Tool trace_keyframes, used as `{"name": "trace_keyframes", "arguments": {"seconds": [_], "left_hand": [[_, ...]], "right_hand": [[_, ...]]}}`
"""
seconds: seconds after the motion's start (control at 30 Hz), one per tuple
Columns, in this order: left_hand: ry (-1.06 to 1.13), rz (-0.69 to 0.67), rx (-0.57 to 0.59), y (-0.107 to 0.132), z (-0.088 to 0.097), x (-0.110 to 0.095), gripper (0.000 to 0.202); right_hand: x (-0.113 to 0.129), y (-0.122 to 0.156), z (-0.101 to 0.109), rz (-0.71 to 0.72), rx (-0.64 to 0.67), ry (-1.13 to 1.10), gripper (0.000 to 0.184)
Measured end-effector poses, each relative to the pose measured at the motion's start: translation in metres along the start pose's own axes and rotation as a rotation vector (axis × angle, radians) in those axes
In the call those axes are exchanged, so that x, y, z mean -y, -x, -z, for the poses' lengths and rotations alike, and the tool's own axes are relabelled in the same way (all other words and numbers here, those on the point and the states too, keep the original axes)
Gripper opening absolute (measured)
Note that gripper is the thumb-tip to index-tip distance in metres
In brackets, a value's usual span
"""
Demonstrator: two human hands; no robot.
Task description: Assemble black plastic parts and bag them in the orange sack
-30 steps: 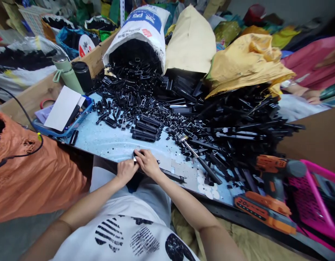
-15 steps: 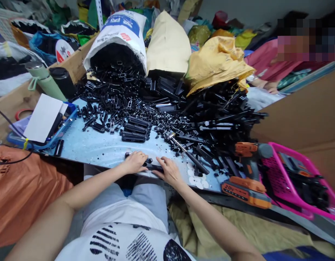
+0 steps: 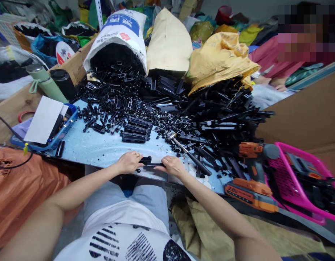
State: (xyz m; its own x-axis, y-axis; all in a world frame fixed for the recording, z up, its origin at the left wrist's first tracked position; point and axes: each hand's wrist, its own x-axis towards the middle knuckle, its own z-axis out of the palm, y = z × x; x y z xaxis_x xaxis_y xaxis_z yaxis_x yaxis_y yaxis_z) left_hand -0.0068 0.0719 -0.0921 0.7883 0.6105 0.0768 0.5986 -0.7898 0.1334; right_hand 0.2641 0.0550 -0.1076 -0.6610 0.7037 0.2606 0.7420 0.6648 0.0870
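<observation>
My left hand (image 3: 129, 162) and my right hand (image 3: 171, 165) each grip one end of a long black plastic bar (image 3: 151, 165) at the near edge of the light blue table (image 3: 102, 146). Both hands are closed on it, the left with a ring on one finger. Just beyond lies a neat stack of similar black bars (image 3: 136, 130). A hammer (image 3: 187, 152) rests to the right of my right hand, its head towards the pile.
A big heap of black plastic parts (image 3: 183, 105) spills from a white sack (image 3: 117, 36) and yellow bags. An orange cordless drill (image 3: 251, 170) and a pink basket (image 3: 300, 181) sit right. A blue tray (image 3: 44, 127) and two flasks (image 3: 51, 83) stand left. Another person sits far right.
My hands moved apart along the black bar; the right hand slid right and closed on its end, and the bar is lifted slightly at the table edge.
</observation>
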Motion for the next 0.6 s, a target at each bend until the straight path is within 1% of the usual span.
{"name": "trace_keyframes", "arguments": {"seconds": [0.13,0.23,0.3,0.37,0.43,0.47,0.53,0.6], "left_hand": [[0.105,-0.052,-0.084,0.002,0.005,0.014,0.035],[0.157,-0.071,-0.167,0.003,0.008,0.023,0.035],[0.152,-0.048,-0.224,0.003,0.01,0.026,0.038],[0.103,0.015,-0.3,0.004,0.014,0.026,0.043],[0.047,0.071,-0.39,0.009,0.023,0.022,0.045],[0.034,0.071,-0.425,0.013,0.031,0.018,0.044],[0.081,-0.004,-0.454,0.025,0.05,0.005,0.043],[0.26,-0.129,-0.448,0.037,0.068,-0.015,0.045]], "right_hand": [[-0.01,-0.013,0.008,0.088,0.042,-0.096,0.056],[-0.008,-0.02,0.015,0.124,0.057,-0.179,0.058],[-0.002,-0.025,0.02,0.146,0.032,-0.211,0.059],[0.007,-0.032,0.029,0.174,-0.019,-0.217,0.059],[0.014,-0.038,0.044,0.206,-0.073,-0.208,0.057],[0.018,-0.04,0.055,0.227,-0.094,-0.214,0.055],[0.024,-0.041,0.079,0.28,-0.125,-0.284,0.054],[0.033,-0.038,0.101,0.352,-0.138,-0.451,0.054]]}}
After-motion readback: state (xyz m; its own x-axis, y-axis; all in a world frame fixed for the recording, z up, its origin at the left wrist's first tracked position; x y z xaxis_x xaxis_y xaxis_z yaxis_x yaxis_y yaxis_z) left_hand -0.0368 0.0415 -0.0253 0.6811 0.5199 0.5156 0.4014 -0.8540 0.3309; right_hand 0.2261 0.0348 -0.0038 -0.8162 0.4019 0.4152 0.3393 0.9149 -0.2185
